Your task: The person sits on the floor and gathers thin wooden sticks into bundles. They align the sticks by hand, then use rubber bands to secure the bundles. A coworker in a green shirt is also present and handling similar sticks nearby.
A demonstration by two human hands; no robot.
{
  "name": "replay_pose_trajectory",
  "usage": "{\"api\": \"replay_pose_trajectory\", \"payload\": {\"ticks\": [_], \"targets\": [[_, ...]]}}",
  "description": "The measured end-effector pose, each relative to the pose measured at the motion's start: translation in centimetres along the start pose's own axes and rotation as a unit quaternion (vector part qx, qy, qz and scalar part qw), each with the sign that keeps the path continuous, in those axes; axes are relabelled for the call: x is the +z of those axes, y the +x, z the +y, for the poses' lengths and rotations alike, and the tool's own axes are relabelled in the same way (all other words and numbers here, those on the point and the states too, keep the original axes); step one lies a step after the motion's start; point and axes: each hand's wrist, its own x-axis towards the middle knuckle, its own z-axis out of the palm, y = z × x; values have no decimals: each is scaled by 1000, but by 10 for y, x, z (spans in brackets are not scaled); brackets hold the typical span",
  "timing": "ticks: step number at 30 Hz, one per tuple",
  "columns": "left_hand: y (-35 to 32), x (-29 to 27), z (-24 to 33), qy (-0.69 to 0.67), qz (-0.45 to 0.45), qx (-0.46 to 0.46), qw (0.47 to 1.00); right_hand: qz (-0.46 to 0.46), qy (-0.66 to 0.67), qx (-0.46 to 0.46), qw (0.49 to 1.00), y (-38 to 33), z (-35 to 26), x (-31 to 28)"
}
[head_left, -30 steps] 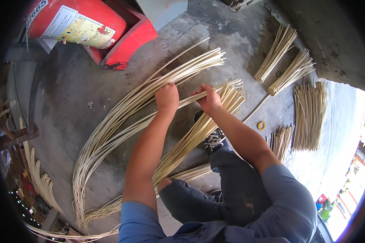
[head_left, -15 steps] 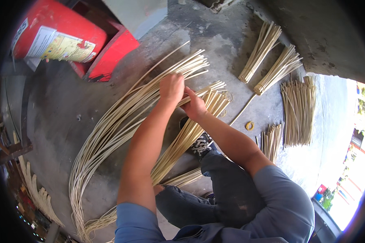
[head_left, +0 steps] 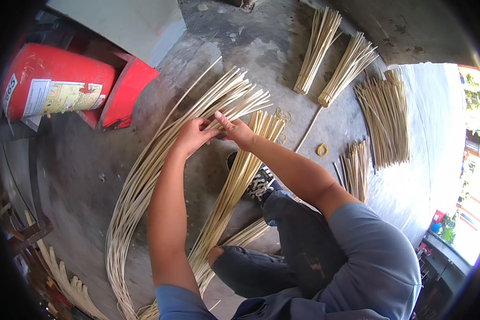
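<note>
The left hand point(head_left: 191, 137) and right hand point(head_left: 239, 132) sit close together at a long pale cane bundle point(head_left: 124, 224) (whether they grip it is unclear). A second cane bundle point(head_left: 233, 184) ends just right of them; farther right lies a yellow ring point(head_left: 322, 144), well left a red cylinder point(head_left: 74, 69).

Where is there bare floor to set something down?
Bare concrete lies between the red fire extinguisher and the long curved strands, and between their tips and two upper stick bundles. Crowded: around the left hand and right hand.
</note>
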Motion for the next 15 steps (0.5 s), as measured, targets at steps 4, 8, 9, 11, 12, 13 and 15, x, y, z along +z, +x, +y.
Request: {"api": "replay_pose_trajectory", "payload": {"ticks": [4, 8, 9, 11, 12, 13, 15], "targets": [[2, -7, 19, 16, 108, 26, 994, 81, 61, -51, 994, -8, 13, -1], [-3, -15, 25, 34, 77, -8, 996, 57, 227, -92, 968, -9, 12, -6], [-3, -12, 25, 23, 75, -5, 997, 69, 255, -104, 959, -7, 11, -6], [-3, -6, 23, 1, 71, -1, 998, 97, 284, -119, 946, -7, 11, -5], [-3, -5, 22, -5, 71, 4, 997, 108, 285, -122, 944, -6, 11, -4], [-2, -5, 22, -12, 72, 9, 997, 120, 286, -124, 942, -6, 11, -4], [-1, -5, 18, 3, 76, 17, 997, 130, 290, -132, 939, -7, 12, -2]]}}
